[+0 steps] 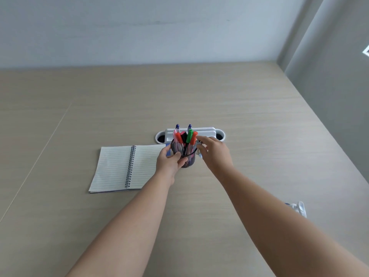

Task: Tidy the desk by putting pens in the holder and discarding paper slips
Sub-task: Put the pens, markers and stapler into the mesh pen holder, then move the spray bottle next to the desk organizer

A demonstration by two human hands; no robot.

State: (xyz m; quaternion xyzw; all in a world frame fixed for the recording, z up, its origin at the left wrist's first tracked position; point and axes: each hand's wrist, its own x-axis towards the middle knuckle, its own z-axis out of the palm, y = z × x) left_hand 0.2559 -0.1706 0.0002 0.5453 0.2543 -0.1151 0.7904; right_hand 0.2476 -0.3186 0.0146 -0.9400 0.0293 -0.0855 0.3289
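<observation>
Pens stand upright in the dark mesh holder at the middle of our desk, their red, green, pink and blue caps poking above its rim. Our left hand is wrapped around the holder's left side, gripping it. Our right hand reaches in at the holder's right edge; whether its fingers pinch anything, we cannot tell. An open lined notebook lies just left of the holder.
</observation>
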